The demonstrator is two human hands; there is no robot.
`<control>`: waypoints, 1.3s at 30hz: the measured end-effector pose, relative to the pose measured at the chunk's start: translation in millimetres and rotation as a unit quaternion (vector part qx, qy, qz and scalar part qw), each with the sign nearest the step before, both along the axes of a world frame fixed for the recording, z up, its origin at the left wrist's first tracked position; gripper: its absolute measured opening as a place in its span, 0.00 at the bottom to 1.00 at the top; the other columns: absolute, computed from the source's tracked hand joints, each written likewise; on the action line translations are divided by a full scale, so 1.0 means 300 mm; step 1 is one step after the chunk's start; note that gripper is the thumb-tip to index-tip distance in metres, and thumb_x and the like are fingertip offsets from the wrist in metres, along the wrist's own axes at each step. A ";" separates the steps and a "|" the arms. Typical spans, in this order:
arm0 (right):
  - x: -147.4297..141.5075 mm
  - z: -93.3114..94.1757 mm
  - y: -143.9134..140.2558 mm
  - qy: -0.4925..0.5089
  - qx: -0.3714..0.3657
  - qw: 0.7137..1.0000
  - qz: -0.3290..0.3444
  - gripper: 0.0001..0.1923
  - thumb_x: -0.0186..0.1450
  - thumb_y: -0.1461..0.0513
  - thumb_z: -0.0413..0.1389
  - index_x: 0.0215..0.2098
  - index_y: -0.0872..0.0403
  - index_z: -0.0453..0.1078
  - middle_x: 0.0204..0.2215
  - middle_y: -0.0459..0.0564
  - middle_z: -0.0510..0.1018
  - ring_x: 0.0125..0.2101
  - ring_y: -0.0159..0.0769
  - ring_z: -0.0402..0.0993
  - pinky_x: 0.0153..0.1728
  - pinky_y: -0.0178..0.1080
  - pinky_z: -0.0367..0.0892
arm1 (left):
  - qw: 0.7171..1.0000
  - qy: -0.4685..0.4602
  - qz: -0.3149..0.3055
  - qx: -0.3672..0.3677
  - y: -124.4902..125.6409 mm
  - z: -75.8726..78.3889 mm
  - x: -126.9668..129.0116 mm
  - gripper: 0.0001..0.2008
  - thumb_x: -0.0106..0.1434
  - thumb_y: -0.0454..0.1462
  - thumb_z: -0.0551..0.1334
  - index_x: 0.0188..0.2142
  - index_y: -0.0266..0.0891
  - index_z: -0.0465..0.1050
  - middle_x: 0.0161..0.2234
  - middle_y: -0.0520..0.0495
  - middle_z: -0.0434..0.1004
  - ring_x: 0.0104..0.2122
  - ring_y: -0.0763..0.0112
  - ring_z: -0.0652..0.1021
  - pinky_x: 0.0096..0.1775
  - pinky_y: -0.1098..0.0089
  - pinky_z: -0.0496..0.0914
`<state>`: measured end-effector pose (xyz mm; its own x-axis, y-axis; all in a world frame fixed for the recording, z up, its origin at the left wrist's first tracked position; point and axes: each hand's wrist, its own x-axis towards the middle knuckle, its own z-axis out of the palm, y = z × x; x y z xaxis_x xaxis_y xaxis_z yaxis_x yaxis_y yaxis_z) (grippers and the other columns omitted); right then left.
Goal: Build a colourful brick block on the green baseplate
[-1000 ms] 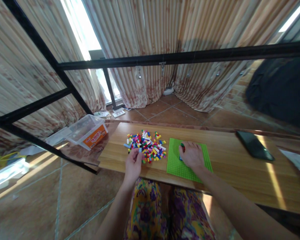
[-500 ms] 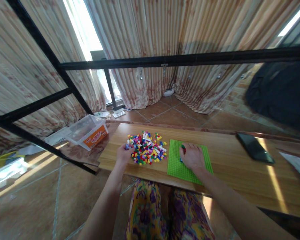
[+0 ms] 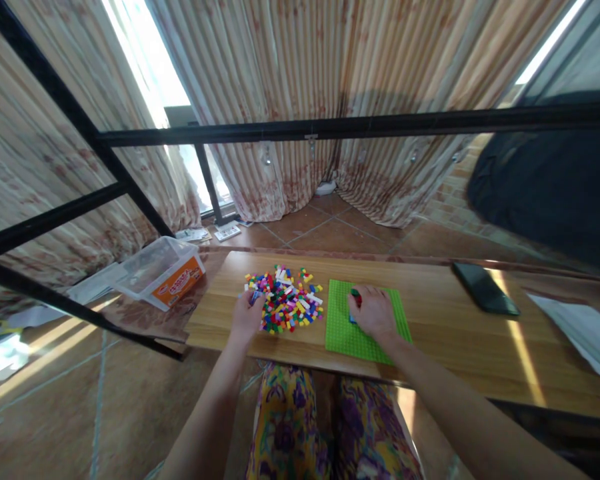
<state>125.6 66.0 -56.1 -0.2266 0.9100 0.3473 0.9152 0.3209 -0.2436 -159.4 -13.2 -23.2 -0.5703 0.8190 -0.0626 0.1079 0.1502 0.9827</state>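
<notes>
On the table's left part lies a pile of small coloured building bricks (image 3: 293, 307). My left hand (image 3: 246, 317) is at the pile's left edge, thumb and fingers closed on a blue brick (image 3: 255, 297). A green studded baseplate (image 3: 340, 337) lies to the right of the pile. Over it rests my right hand (image 3: 377, 313), its fingers curled down round red and green bricks (image 3: 356, 297) that show beside the thumb. A bit of blue brick (image 3: 352, 319) peeks out below that hand. The palm hides how these bricks sit on the plate.
A dark phone (image 3: 485, 289) and white paper (image 3: 575, 333) lie on the wooden table (image 3: 435, 333) to the right. A clear plastic box (image 3: 163, 270) with an orange label stands beyond the left end. A black metal bar (image 3: 280, 132) crosses in front of the curtains.
The whole view has shifted a little, so the table appears further left. Both hands keep nearly the same places, left at the pile and right on the baseplate.
</notes>
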 end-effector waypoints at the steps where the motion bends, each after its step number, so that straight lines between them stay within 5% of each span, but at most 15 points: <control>1: 0.005 -0.002 0.004 0.031 -0.002 0.999 0.007 0.17 0.67 0.56 0.46 0.41 0.55 0.73 0.38 0.54 0.79 0.41 0.41 0.71 0.48 0.43 0.57 | 0.999 -0.037 -0.010 -0.003 -0.013 -0.002 0.028 0.08 0.49 0.40 0.63 0.24 0.39 0.67 0.19 0.55 0.68 0.18 0.78 0.63 0.21 0.76 0.54; 5: 0.023 -0.006 0.016 0.132 -0.015 0.991 0.015 0.18 0.68 0.57 0.44 0.40 0.55 0.74 0.39 0.54 0.80 0.40 0.39 0.73 0.47 0.41 0.60 | 0.968 -0.238 -0.071 -0.036 -0.071 -0.002 0.148 0.11 0.48 0.42 0.62 0.26 0.38 0.64 0.25 0.50 0.75 0.14 0.85 0.55 0.17 0.79 0.46; 8: 0.024 -0.002 0.019 0.150 -0.020 0.988 0.017 0.17 0.67 0.58 0.45 0.39 0.55 0.75 0.39 0.54 0.80 0.40 0.38 0.73 0.47 0.40 0.61 | 0.951 -0.290 -0.102 -0.039 -0.096 0.013 0.218 0.13 0.45 0.40 0.66 0.27 0.37 0.64 0.28 0.49 0.76 0.15 0.87 0.55 0.17 0.80 0.45; 14: 0.036 0.022 0.025 0.243 -0.048 0.968 0.033 0.17 0.67 0.57 0.45 0.41 0.55 0.74 0.40 0.54 0.80 0.41 0.37 0.74 0.47 0.40 0.64 | 0.967 -0.213 -0.141 -0.024 -0.049 0.044 0.311 0.15 0.42 0.40 0.71 0.26 0.37 0.68 0.16 0.62 0.58 0.15 0.86 0.53 0.18 0.78 0.45; 18: 0.142 0.008 0.022 0.335 0.000 0.942 -0.022 0.17 0.66 0.55 0.46 0.42 0.55 0.73 0.42 0.56 0.78 0.43 0.40 0.72 0.43 0.42 0.67 | 0.978 -0.106 -0.180 -0.016 0.018 0.032 0.365 0.14 0.45 0.44 0.69 0.27 0.36 0.74 0.18 0.58 0.65 0.17 0.83 0.59 0.20 0.77 0.51; 26: 0.439 -0.112 -0.040 0.173 0.045 0.979 -0.098 0.13 0.63 0.62 0.47 0.35 0.55 0.73 0.38 0.56 0.76 0.41 0.41 0.70 0.46 0.44 0.64 | 0.976 -0.001 -0.216 0.031 0.162 -0.036 0.477 0.12 0.46 0.42 0.68 0.29 0.37 0.78 0.25 0.51 0.76 0.27 0.71 0.73 0.33 0.71 0.67; 39: 0.423 -0.102 -0.048 0.059 0.040 0.995 -0.076 0.11 0.64 0.65 0.48 0.37 0.54 0.72 0.40 0.54 0.75 0.42 0.41 0.67 0.44 0.42 0.62 | 0.969 0.100 -0.223 0.036 0.234 -0.083 0.536 0.12 0.50 0.29 0.63 0.35 0.41 0.79 0.35 0.47 0.81 0.38 0.63 0.78 0.46 0.62 0.70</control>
<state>252.5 51.5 -86.8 -0.0417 0.8992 0.4355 0.9209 0.2037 -0.3325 1.5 57.1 -48.0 -0.1535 0.9850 0.0793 0.3351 -0.0236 0.9419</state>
